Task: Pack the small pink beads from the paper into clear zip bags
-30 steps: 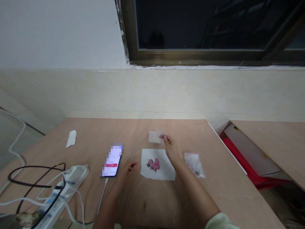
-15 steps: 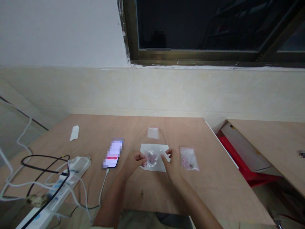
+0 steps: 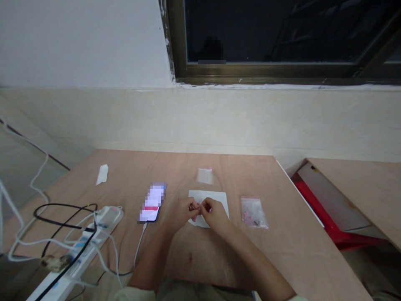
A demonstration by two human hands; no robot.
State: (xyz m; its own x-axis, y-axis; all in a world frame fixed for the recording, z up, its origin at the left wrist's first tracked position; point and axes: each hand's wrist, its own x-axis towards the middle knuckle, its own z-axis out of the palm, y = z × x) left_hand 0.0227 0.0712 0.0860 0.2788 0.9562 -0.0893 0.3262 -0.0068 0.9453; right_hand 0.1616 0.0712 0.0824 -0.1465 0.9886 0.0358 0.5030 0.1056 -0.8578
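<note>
My left hand (image 3: 186, 211) and my right hand (image 3: 213, 212) meet fingertip to fingertip over a white sheet of paper (image 3: 223, 205). Thumbs and fingers of both are closed in a pinch at the small clear plastic bag, which the fingers now almost wholly hide. To the right of my right hand lies a clear zip bag (image 3: 254, 212) with small pink and dark bits inside. Beyond the paper is another flat clear zip bag (image 3: 205, 176) with a reddish top edge.
A phone (image 3: 152, 202) on a charging cable lies left of my hands. Further left are a white power strip (image 3: 84, 246) with tangled cables and a white scrap (image 3: 102, 174). A red object (image 3: 336, 234) stands beyond the table's right edge.
My right hand has moved left to meet my left hand, and its fingers have closed. The clear bag, visible between the hands before, is now covered. The view has shifted slightly.
</note>
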